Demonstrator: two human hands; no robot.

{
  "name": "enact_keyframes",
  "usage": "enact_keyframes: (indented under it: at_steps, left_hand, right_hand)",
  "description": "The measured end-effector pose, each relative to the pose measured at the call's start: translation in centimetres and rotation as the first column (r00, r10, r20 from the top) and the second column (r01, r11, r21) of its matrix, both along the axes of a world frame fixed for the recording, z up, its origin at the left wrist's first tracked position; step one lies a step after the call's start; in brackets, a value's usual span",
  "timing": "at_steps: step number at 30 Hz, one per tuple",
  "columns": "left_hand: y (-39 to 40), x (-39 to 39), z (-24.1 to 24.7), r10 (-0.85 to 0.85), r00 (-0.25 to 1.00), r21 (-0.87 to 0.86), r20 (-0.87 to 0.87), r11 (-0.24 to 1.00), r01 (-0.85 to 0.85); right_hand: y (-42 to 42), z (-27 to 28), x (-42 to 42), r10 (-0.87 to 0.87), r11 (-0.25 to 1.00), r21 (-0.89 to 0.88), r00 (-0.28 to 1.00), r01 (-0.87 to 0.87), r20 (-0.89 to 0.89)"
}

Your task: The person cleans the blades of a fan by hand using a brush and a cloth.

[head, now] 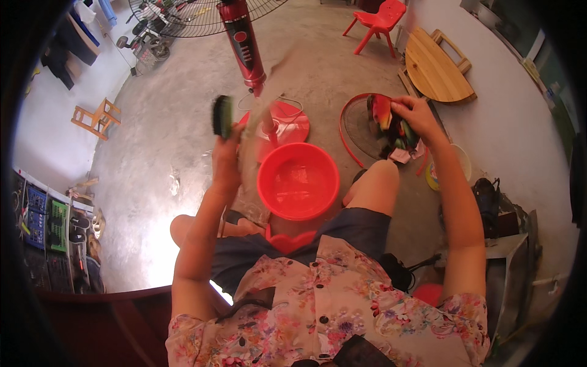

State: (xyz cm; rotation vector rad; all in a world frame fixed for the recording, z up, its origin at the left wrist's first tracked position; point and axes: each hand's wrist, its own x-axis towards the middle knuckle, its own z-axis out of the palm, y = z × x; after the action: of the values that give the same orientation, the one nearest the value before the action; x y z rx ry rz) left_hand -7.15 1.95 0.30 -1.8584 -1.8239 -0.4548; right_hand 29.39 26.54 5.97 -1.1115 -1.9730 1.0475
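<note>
My left hand point(227, 160) is raised to the left of the red basin, gripping a brush point(222, 117) with dark bristles and a green body. Beside it is a blurred, translucent sheet-like thing point(261, 114); whether the hand also holds it I cannot tell. My right hand point(415, 114) pinches a red and yellow piece point(381, 111) above a round fan grille point(360, 130) with a red rim. Dark, green and pink items point(400, 155) crowd below those fingers, too blurred to name. Between my knees stands the red plastic basin point(298, 181), its inside shiny.
A red stand fan point(243, 46) rises beyond the basin on a round base point(293, 120), its wire guard point(183, 20) at the top. Further off are a red plastic chair point(380, 23), a wooden tabletop point(435, 69) against the wall, a small wooden chair point(97, 118) and a shoe rack point(52, 225).
</note>
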Motion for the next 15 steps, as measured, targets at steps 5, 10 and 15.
enact_keyframes:
  at_steps: [5, 10, 15]
  left_hand:
    - [-3.6, 2.2, -0.2, 0.115, -0.729, 0.374, -0.675, 0.905, -0.203]
    - [-4.1, 4.4, 1.4, -0.019, -0.905, 0.324, 0.426, 0.937, 0.132]
    - [-2.8, 2.8, 0.0, -0.158, -0.488, 0.216, 0.859, 0.974, 0.065]
  right_hand:
    - [-3.3, -0.8, 1.9, -0.078, 0.933, -0.357, 0.939, -0.050, -0.335]
    - [-4.3, -2.6, 5.2, -0.183, 0.977, -0.175, 0.910, 0.125, -0.371]
    - [-5.9, -1.5, 9.7, -0.116, 0.984, -0.180, 0.803, 0.011, -0.585]
